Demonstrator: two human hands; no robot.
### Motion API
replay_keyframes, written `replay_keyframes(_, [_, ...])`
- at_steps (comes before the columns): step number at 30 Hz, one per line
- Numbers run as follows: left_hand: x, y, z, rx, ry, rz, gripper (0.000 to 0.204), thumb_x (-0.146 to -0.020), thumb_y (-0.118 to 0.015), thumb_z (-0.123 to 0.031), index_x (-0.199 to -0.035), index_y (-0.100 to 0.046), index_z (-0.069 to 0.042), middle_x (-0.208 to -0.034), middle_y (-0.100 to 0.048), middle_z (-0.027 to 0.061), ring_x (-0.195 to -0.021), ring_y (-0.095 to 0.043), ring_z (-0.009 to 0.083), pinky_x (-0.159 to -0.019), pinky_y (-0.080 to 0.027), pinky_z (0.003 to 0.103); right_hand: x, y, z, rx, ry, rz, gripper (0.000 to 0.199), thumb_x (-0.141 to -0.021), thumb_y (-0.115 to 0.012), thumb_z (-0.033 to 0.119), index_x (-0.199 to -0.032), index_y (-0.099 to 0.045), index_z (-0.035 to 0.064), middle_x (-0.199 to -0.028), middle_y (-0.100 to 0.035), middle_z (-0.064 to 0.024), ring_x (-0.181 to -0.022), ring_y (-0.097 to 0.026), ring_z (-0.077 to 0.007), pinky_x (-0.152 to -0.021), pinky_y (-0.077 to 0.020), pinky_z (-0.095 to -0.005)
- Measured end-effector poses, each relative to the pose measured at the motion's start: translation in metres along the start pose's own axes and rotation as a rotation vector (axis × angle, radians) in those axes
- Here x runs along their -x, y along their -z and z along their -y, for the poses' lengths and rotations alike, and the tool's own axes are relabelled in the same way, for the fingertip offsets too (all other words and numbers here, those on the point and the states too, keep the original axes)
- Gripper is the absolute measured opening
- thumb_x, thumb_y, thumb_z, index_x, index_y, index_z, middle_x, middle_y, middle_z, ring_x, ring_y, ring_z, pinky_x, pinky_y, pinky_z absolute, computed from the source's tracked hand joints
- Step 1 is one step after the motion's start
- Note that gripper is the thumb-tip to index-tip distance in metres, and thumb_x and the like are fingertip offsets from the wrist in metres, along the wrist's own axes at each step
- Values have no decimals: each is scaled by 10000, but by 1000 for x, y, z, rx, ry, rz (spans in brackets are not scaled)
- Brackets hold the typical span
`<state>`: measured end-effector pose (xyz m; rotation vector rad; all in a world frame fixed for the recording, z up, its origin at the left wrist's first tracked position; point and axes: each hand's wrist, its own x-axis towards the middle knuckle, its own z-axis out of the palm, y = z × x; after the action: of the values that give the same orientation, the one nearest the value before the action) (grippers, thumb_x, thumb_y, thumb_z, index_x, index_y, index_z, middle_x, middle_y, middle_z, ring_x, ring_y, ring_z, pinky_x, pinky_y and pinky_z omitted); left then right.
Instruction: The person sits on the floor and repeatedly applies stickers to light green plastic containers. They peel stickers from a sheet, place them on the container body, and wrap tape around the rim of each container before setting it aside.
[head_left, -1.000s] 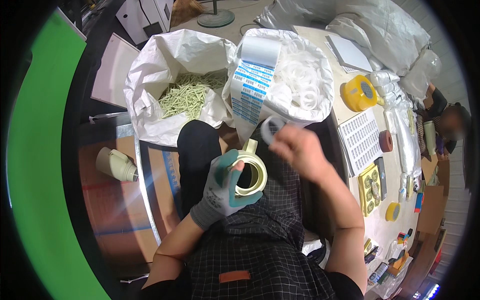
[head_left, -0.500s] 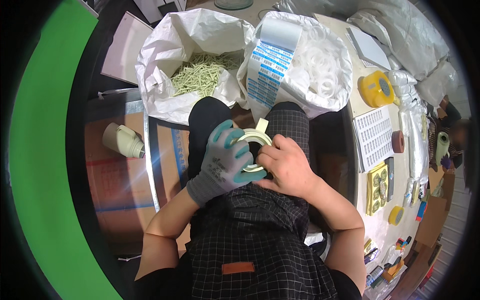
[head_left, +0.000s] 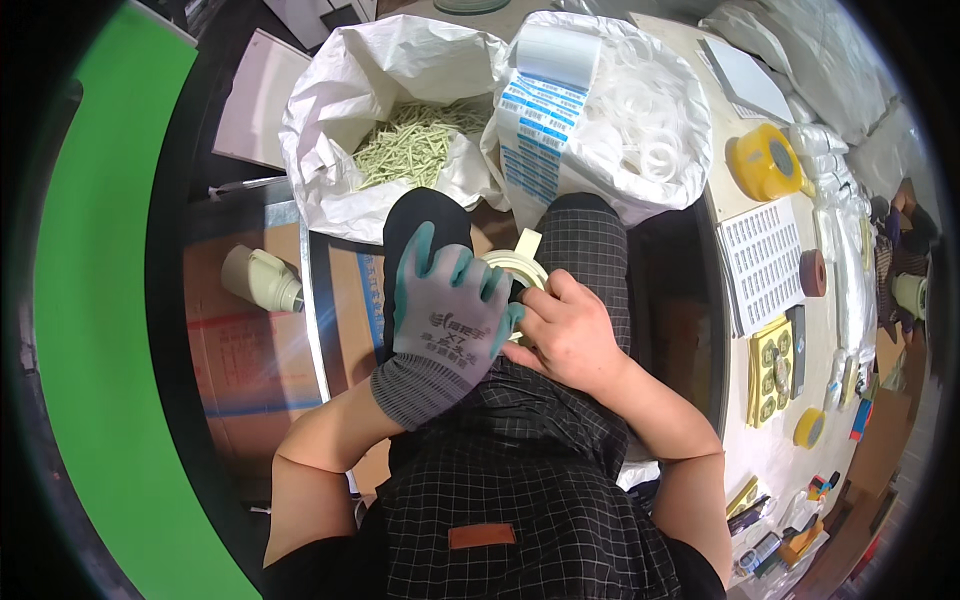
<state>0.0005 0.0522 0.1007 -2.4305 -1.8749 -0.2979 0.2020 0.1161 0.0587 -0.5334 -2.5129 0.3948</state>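
Observation:
A pale green cup with a round opening and a short handle pointing away from me is between my thighs. My left hand wears a grey and teal glove and lies over the cup's left side. Its little finger sticks out; the other fingers bend, with thumb and forefinger close together at the opening. What they pinch, if anything, is hidden. My bare right hand is closed on the cup's right rim, its fingers curled over the opening. Both hands cover most of the cup.
Ahead, a white sack holds small green sticks; another holds translucent rings beneath a label roll. A pale green handled vessel lies left on cardboard. The right-hand table carries tape rolls, label sheets and plastic bags. Someone's arm shows far right.
My left hand has turned back-up and shifted left, loosening its wrap round the rim, with the little finger now stretched out. The right hand stays at the rim. The view has shifted slightly.

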Motion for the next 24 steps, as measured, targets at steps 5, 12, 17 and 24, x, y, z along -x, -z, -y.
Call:
replay_keyframes(5, [1,0,0,-55,67,-118,303,-869,-826,-295,-1135,-748,-174,-1277,-617,63,-1241,-577,321,-1212,-382,652,-2,-3,1,8,-2,-24,392,-729,-909,354,-829,-651,77,-933,-625,-53,-842,-559,-284,-726,-560,-399])
replay_keyframes(12, [-5,-11,9,152,183,18,141,-860,-807,-159,-989,-753,-172,-1107,-693,-7,-979,-715,259,-788,-613,404,-1,-6,4,-3,-12,-10,376,-737,-914,345,-807,-654,83,-893,-597,-50,-835,-562,-281,-721,-557,-391])
replay_keyframes(17, [-2,-22,13,182,130,-2,139,-891,-817,-222,-978,-727,-161,-1118,-646,45,-982,-700,272,-735,-618,409,4,-7,7,-13,-43,-21,384,-725,-926,343,-809,-654,86,-893,-600,-46,-835,-564,-280,-713,-549,-390])
replay_keyframes(24, [3,-17,5,150,156,-26,131,-885,-808,-192,-990,-734,-168,-1113,-672,17,-959,-714,273,-758,-612,419,3,-5,10,-10,-54,-31,381,-695,-934,328,-817,-662,90,-902,-609,-43,-838,-569,-278,-718,-549,-387])
